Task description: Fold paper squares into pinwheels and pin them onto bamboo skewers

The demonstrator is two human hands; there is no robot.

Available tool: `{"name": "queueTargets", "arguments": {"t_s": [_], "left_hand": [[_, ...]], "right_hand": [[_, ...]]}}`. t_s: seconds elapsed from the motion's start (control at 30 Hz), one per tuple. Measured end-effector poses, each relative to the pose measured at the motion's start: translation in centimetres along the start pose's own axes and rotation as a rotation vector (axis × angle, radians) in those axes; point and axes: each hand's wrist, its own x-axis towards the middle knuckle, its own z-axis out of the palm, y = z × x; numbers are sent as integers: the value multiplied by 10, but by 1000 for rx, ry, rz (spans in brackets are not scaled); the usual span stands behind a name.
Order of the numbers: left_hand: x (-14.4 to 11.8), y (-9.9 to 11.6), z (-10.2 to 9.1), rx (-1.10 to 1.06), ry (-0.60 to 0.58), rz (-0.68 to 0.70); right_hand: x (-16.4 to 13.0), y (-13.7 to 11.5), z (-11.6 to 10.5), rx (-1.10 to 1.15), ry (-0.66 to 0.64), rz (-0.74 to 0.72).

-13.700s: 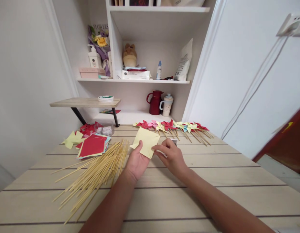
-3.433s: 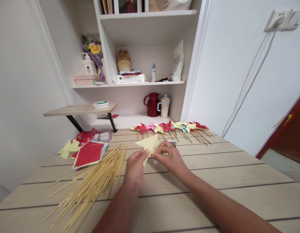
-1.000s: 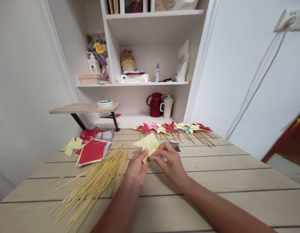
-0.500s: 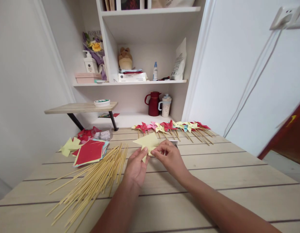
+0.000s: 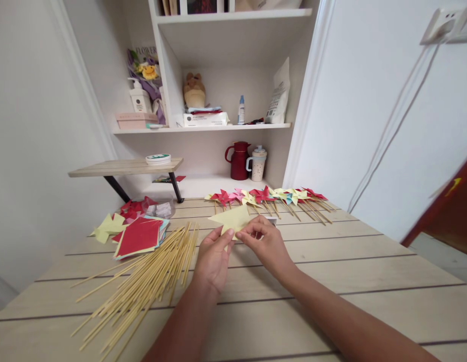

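A pale yellow paper piece (image 5: 230,219), partly folded into points, sits between both my hands just above the wooden table (image 5: 331,271). My left hand (image 5: 212,256) pinches its near left edge with thumb and fingers. My right hand (image 5: 264,242) pinches the near right side, fingertips meeting at the paper's middle. A heap of thin bamboo sticks (image 5: 143,284) lies left of my left hand. A row of finished paper pinwheels on sticks (image 5: 267,197) lies behind the paper.
A stack of square papers, red on top (image 5: 137,237), and cut yellow and red pieces (image 5: 107,227) lie at the left. A small raised wooden shelf (image 5: 124,167) stands behind them. A red jug (image 5: 239,161) and a cup (image 5: 256,164) stand on the white shelving.
Over the last second my fingers have shifted slightly on the yellow paper, drawing its points closer to the middle. Long before, the paper was a flat square.
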Motion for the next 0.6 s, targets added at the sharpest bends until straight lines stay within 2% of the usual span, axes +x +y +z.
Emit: {"name": "queueTargets", "arguments": {"t_s": [0.2, 0.33, 0.4, 0.5, 0.6], "left_hand": [[-1, -1, 2, 38, 51, 23], [-1, -2, 1, 110, 57, 101], [-1, -1, 0, 208, 89, 174], [-1, 3, 0, 449, 153, 344], [-4, 8, 2, 621, 130, 527]], "right_hand": [[-1, -2, 0, 21, 0, -1], [-2, -1, 0, -4, -15, -23], [-1, -1, -2, -37, 7, -79], [-1, -5, -9, -138, 116, -239], [1, -10, -18, -272, 217, -395]]}}
